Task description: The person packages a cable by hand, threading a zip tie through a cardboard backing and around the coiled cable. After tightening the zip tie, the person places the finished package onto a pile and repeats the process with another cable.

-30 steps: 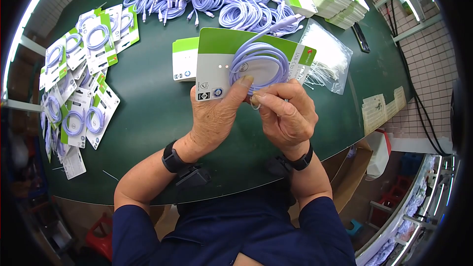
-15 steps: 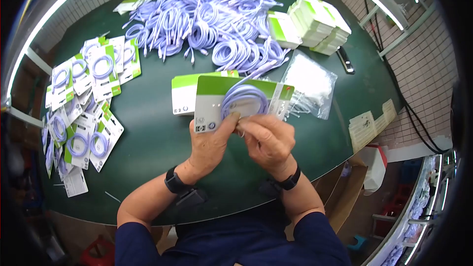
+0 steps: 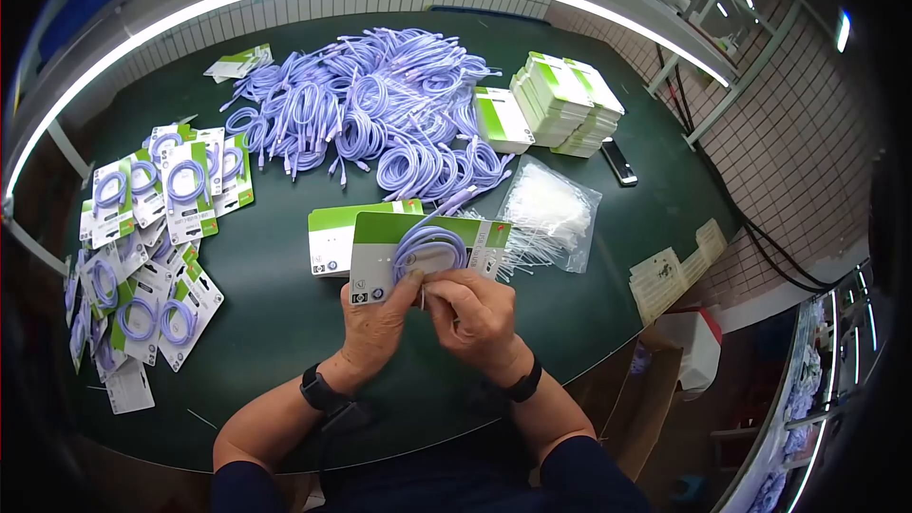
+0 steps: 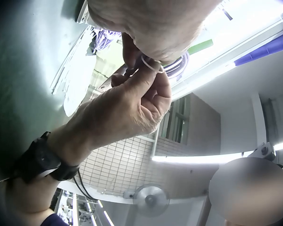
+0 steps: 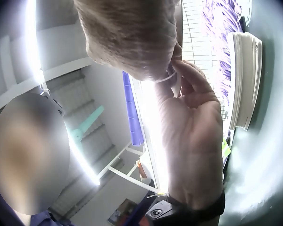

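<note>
A green-and-white packaging card (image 3: 375, 261) is held tilted up in front of the person by the left hand (image 3: 372, 331), whose thumb presses on its front. Against the card lies a coiled lilac USB cable (image 3: 403, 252), one plug end sticking out at the top. The right hand (image 3: 478, 316) meets the left thumb at the coil's lower edge and pinches a thin white cable tie (image 4: 152, 68). In the right wrist view, the tie (image 5: 169, 77) curves in a small loop by the fingertips. The card hides most of the left fingers.
Behind the held card lies a stack of cards (image 3: 330, 239). A bag of white ties (image 3: 551, 214) is to the right, near a phone (image 3: 619, 162) and stacked cards (image 3: 556, 95). Lilac cables (image 3: 370, 85) heap at the back; finished-looking carded cables (image 3: 185, 185) pile at left.
The head view has tilted up, showing more of the table's far side. Both hands keep the same hold on the card and cable tie, with only slight finger movement.
</note>
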The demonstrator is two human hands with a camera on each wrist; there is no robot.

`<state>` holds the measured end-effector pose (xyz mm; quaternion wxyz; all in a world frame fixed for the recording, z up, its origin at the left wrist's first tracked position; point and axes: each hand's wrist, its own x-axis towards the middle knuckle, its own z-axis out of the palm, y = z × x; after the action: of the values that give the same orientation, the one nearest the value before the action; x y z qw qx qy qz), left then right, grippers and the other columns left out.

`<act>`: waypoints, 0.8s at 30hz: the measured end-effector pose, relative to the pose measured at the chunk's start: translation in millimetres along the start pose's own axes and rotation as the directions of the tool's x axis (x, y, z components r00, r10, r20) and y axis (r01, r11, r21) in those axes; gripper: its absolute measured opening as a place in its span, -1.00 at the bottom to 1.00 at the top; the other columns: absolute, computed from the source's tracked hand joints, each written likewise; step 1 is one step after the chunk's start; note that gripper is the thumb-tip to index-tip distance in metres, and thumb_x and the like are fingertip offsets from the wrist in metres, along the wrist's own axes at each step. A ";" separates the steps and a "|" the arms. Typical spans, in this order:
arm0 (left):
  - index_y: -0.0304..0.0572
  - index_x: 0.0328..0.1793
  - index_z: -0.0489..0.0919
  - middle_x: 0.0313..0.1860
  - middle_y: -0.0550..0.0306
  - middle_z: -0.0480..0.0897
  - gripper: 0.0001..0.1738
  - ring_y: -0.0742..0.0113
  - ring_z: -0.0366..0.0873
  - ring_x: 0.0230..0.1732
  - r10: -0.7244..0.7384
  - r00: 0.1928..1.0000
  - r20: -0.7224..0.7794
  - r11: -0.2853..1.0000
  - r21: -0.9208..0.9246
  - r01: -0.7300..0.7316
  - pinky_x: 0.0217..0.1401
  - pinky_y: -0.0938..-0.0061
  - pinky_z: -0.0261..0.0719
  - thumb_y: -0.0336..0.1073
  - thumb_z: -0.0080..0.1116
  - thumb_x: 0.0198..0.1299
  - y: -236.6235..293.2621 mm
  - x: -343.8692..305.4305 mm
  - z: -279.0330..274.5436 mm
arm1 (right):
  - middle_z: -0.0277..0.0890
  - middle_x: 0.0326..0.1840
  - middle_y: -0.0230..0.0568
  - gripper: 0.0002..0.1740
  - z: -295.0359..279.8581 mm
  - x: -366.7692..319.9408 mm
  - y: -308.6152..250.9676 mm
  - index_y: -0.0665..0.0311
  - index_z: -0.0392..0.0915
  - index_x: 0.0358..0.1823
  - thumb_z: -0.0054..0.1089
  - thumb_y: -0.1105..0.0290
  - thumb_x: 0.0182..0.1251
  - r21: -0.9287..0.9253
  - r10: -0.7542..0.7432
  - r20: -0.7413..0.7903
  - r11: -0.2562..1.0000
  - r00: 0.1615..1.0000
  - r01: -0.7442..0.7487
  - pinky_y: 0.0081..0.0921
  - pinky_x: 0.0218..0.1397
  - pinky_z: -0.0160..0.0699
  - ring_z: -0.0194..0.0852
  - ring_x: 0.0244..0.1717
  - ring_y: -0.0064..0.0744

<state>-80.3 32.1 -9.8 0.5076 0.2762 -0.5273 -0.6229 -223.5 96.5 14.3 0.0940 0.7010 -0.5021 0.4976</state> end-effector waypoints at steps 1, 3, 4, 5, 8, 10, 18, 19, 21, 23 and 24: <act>-0.31 0.00 0.75 -0.26 0.23 0.78 -0.85 0.56 0.72 -0.30 0.016 1.000 0.009 1.000 0.026 -0.016 -0.27 0.55 0.70 -0.38 0.39 0.43 -1.1 0.6 -0.6 | 0.76 -0.20 -0.23 -0.69 -1.0 0.9 0.4 0.23 0.72 -0.05 0.48 0.59 0.15 -0.020 -0.002 0.008 1.000 1.000 0.002 -0.37 -0.37 0.69 0.75 -0.38 -0.24; -0.31 0.01 0.75 -0.25 0.23 0.79 -0.86 0.55 0.72 -0.30 0.044 0.999 0.021 0.997 0.059 -0.046 -0.27 0.55 0.70 -0.39 0.38 0.44 -4.1 0.5 -3.3 | 0.74 -0.19 -0.28 -0.68 -4.3 2.8 0.8 0.19 0.72 -0.03 0.47 0.55 0.16 -0.050 -0.015 0.017 0.999 1.000 0.016 -0.36 -0.40 0.65 0.73 -0.41 -0.26; -0.32 0.01 0.75 -0.24 0.23 0.79 -0.86 0.54 0.73 -0.30 0.063 0.997 0.032 0.993 0.099 -0.066 -0.26 0.55 0.70 -0.39 0.38 0.44 -5.8 0.4 -4.7 | 0.75 -0.19 -0.28 -0.68 -5.7 3.1 0.4 0.19 0.72 -0.03 0.47 0.54 0.16 -0.063 -0.047 0.035 0.997 0.998 0.049 -0.36 -0.40 0.65 0.73 -0.41 -0.25; -0.32 0.01 0.75 -0.23 0.24 0.79 -0.86 0.53 0.73 -0.29 0.080 0.996 0.045 0.987 0.140 -0.086 -0.26 0.55 0.71 -0.39 0.37 0.44 -6.4 0.8 -4.8 | 0.75 -0.19 -0.28 -0.68 -6.8 2.9 -0.5 0.20 0.72 -0.03 0.48 0.53 0.16 -0.077 -0.077 0.052 0.994 0.996 0.081 -0.36 -0.39 0.65 0.72 -0.41 -0.25; -0.33 0.01 0.75 -0.21 0.22 0.80 -0.86 0.51 0.74 -0.28 0.013 1.000 0.010 1.000 0.023 -0.013 -0.24 0.55 0.72 -0.40 0.36 0.45 -1.6 1.5 -1.8 | 0.76 -0.18 -0.24 -0.68 -9.6 4.0 -3.3 0.20 0.73 -0.03 0.49 0.55 0.16 -0.103 -0.103 0.081 0.989 0.991 0.111 -0.36 -0.36 0.69 0.74 -0.40 -0.22; -0.34 0.01 0.75 -0.20 0.21 0.81 -0.86 0.50 0.75 -0.28 -0.026 1.000 0.000 0.999 -0.038 0.026 -0.23 0.55 0.73 -0.40 0.36 0.45 1.0 1.0 -0.8 | 0.77 -0.17 -0.17 -0.69 -10.6 3.8 -6.4 0.22 0.74 -0.05 0.52 0.59 0.17 -0.104 -0.084 0.108 0.990 0.991 0.096 -0.37 -0.30 0.77 0.77 -0.37 -0.18; -0.37 0.04 0.73 -0.20 0.16 0.80 -0.83 0.48 0.76 -0.26 -0.094 0.996 0.003 0.988 -0.125 0.094 -0.21 0.54 0.77 -0.40 0.35 0.45 4.1 1.7 2.7 | 0.76 -0.15 -0.20 -0.71 2.9 -3.8 1.9 0.26 0.77 -0.05 0.49 0.58 0.18 0.010 0.006 -0.044 1.000 0.999 -0.005 -0.35 -0.31 0.77 0.80 -0.31 -0.19; -0.37 0.05 0.73 -0.20 0.16 0.80 -0.83 0.49 0.76 -0.27 -0.101 0.995 0.000 0.982 -0.157 0.100 -0.22 0.54 0.77 -0.40 0.35 0.45 3.0 1.6 3.0 | 0.76 -0.15 -0.20 -0.71 2.5 -2.5 2.1 0.26 0.77 -0.05 0.49 0.58 0.18 0.008 0.000 -0.045 1.000 0.999 0.000 -0.35 -0.31 0.77 0.80 -0.31 -0.19; -0.37 0.05 0.73 -0.20 0.16 0.80 -0.82 0.49 0.76 -0.28 -0.118 0.993 -0.009 0.969 -0.220 0.113 -0.22 0.54 0.77 -0.40 0.35 0.45 1.0 1.5 3.3 | 0.76 -0.13 -0.19 -0.73 1.5 -0.4 1.5 0.28 0.78 -0.06 0.50 0.58 0.20 0.066 0.059 -0.020 0.996 0.998 -0.058 -0.35 -0.29 0.78 0.80 -0.30 -0.18; -0.36 0.05 0.73 -0.20 0.16 0.80 -0.83 0.49 0.76 -0.28 -0.119 0.993 0.001 0.970 -0.213 0.117 -0.22 0.54 0.77 -0.40 0.35 0.45 1.2 1.9 1.7 | 0.76 -0.13 -0.18 -0.74 0.2 0.1 -1.0 0.29 0.78 -0.06 0.50 0.59 0.21 0.094 0.093 -0.007 0.991 0.996 -0.092 -0.35 -0.28 0.78 0.80 -0.30 -0.17; -0.36 0.05 0.73 -0.19 0.16 0.80 -0.83 0.48 0.76 -0.28 -0.121 0.993 0.011 0.971 -0.205 0.120 -0.22 0.54 0.77 -0.40 0.34 0.45 1.5 2.8 0.9 | 0.76 -0.12 -0.15 -0.76 -1.3 1.5 -2.1 0.30 0.78 -0.06 0.50 0.60 0.23 0.106 0.112 0.012 0.988 0.994 -0.112 -0.36 -0.26 0.79 0.81 -0.27 -0.17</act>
<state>-81.4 30.0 -7.6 0.4950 0.2540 -0.4420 -0.7036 -222.6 97.4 16.9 0.0268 0.6772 -0.5136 0.5262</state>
